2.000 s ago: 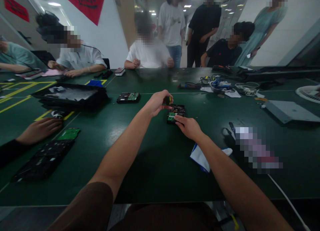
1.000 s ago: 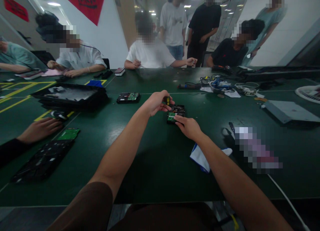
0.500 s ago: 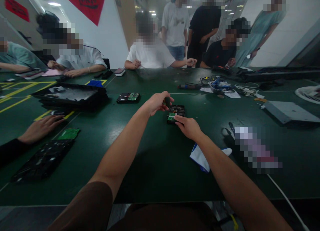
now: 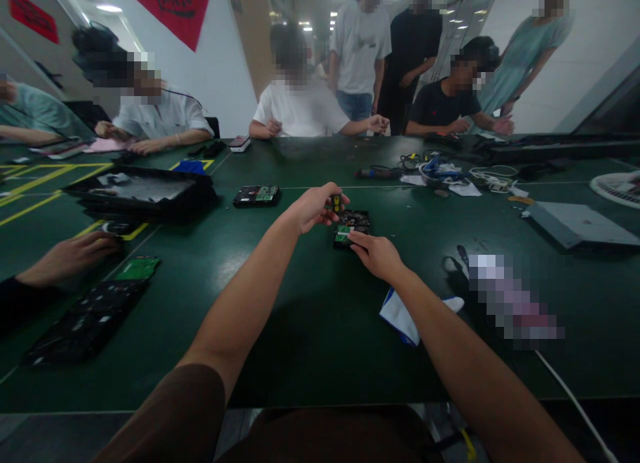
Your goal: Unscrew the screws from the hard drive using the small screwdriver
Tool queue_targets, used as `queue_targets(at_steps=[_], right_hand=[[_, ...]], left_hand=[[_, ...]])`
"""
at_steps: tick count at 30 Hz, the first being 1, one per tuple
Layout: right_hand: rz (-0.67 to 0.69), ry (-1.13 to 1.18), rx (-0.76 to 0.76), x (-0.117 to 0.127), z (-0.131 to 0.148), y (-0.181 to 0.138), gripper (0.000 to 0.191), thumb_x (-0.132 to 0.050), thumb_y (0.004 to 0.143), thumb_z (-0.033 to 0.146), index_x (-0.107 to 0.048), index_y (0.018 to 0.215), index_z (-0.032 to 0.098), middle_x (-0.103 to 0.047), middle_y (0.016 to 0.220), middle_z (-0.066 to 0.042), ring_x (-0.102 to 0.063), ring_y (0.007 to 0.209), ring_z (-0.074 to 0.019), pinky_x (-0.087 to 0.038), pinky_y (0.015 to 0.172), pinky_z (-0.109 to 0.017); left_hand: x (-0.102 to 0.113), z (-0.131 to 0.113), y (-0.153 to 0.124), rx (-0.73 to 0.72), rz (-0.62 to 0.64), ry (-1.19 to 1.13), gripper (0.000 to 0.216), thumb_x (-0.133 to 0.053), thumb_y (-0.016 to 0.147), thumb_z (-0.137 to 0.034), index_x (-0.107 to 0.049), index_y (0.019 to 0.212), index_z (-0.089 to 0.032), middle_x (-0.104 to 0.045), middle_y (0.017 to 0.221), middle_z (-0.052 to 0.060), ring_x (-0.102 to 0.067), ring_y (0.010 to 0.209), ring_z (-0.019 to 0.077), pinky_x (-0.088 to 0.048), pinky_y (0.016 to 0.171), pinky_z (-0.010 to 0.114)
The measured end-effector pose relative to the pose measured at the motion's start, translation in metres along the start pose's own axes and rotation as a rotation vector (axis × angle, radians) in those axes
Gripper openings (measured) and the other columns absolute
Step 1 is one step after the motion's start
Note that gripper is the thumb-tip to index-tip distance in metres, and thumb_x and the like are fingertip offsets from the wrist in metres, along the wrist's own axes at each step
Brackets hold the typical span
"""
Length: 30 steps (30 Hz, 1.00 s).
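Observation:
A hard drive with a green circuit board lies on the dark green table in front of me. My left hand is closed around a screwdriver with a black and yellow handle, held upright over the drive's far left part. The screwdriver's tip is too small to make out. From the near right side, my right hand grips the same drive, its fingers resting on the board end. Under my right forearm lies a white and blue cloth.
A second hard drive sits farther left. Black trays, a co-worker's hand and a long black part are at left. Cables, a grey metal box and a pixelated object lie right. People face me across the table.
The screwdriver handle has turned in my left hand, so its yellow marking now shows. My right hand and the drive stay put. The co-worker's hand at left has drawn back slightly, fingers more bent.

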State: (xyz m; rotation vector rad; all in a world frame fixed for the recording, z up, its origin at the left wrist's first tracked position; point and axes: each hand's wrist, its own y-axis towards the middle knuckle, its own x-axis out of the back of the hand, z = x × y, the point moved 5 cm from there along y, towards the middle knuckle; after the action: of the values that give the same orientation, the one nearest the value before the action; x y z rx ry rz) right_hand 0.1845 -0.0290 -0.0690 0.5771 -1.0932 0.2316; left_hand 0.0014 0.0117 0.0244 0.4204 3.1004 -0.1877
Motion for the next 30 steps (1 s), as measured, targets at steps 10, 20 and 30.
queue_targets(at_steps=[10, 20, 30], right_hand=[[0.002, -0.004, -0.008, 0.0011, 0.0016, -0.0007, 0.037, -0.057, 0.104, 0.033, -0.066, 0.14, 0.037, -0.063, 0.148, 0.004, -0.068, 0.127, -0.0273, -0.056, 0.11, -0.048], [-0.007, -0.012, 0.005, -0.0003, 0.0008, 0.0001, 0.037, -0.058, 0.103, 0.033, -0.067, 0.14, 0.033, -0.065, 0.146, 0.001, -0.069, 0.125, -0.027, -0.056, 0.108, -0.045], [-0.008, -0.018, -0.001, 0.0006, 0.0009, 0.0002, 0.037, -0.057, 0.104, 0.035, -0.067, 0.14, 0.036, -0.064, 0.147, 0.003, -0.069, 0.124, -0.0264, -0.057, 0.108, -0.045]], left_hand=[[-0.0019, 0.0032, -0.0003, 0.037, 0.036, -0.061, 0.031, -0.061, 0.084, -0.049, -0.066, 0.09, -0.019, -0.076, 0.093, 0.015, -0.07, 0.063, 0.0202, -0.047, 0.052, 0.029], [-0.0039, -0.0034, -0.0051, 0.029, 0.012, 0.0, 0.029, -0.059, 0.087, -0.042, -0.067, 0.097, -0.016, -0.074, 0.09, 0.011, -0.069, 0.06, 0.0172, -0.046, 0.05, 0.026], [-0.0013, -0.0052, -0.0044, -0.005, 0.026, 0.067, 0.031, -0.055, 0.089, -0.04, -0.071, 0.093, -0.014, -0.072, 0.096, 0.011, -0.068, 0.063, 0.0146, -0.05, 0.056, 0.026]])
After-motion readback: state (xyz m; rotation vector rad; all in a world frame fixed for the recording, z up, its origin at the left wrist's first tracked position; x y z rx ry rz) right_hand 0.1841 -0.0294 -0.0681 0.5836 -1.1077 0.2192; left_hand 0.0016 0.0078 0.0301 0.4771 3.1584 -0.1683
